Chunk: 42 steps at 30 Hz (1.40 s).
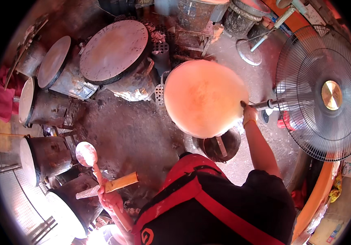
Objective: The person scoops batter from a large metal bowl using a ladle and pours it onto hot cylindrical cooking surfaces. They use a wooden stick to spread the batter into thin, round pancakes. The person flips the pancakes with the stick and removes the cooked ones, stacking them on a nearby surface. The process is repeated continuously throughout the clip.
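My left hand (111, 197) is closed around the handle of a ladle (86, 154) and a flat scraper with a wooden grip (121, 182), which cross each other. The ladle's round bowl points away from me, above the floor at the left. My right hand (250, 114) is at the right rim of a large round disc (204, 98) with a pale orange surface, a griddle top or something spread on one. A small dark piece shows at the fingertips; whether it is held is unclear. Below the disc's near rim is a dark round pot (221, 145).
Round griddles on metal drum stoves curve along the left, including a large one (114, 50) at the back. A standing fan (322, 93) is close on the right. Buckets (195, 13) and a low stool (194, 38) are behind; a round lid (249, 52) lies on the floor.
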Each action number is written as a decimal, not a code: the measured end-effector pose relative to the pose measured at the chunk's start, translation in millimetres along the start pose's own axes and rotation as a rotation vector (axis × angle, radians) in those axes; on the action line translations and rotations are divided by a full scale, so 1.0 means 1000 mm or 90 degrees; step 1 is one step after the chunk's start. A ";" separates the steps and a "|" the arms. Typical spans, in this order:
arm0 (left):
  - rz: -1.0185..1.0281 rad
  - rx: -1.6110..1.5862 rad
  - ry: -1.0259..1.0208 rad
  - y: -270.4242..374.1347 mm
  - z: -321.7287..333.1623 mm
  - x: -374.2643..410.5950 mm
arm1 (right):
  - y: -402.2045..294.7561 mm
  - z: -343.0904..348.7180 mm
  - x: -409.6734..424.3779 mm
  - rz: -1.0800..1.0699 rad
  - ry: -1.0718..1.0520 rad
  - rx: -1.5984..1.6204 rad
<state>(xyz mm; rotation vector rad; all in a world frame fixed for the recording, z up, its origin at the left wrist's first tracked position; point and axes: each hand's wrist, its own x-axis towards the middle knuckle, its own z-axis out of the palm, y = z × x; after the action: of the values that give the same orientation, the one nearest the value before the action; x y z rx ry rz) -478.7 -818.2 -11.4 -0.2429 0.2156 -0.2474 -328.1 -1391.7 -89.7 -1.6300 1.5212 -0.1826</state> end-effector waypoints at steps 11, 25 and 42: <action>0.028 -0.031 -0.041 0.016 -0.018 -0.098 | 0.074 0.016 -0.075 -0.787 -0.171 -0.576; 0.108 -0.032 -0.062 -0.011 -0.018 -0.084 | 0.056 0.055 -0.095 -1.124 -0.453 -0.807; 0.414 -0.069 0.067 -0.024 -0.097 -0.185 | 0.101 0.155 -0.456 -0.732 -1.583 -0.449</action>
<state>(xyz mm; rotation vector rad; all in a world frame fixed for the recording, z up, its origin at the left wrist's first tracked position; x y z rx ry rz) -682.4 -811.8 -63.2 -0.2546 0.3992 0.3987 -414.8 -908.5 -51.0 -1.3084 -1.3333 1.3424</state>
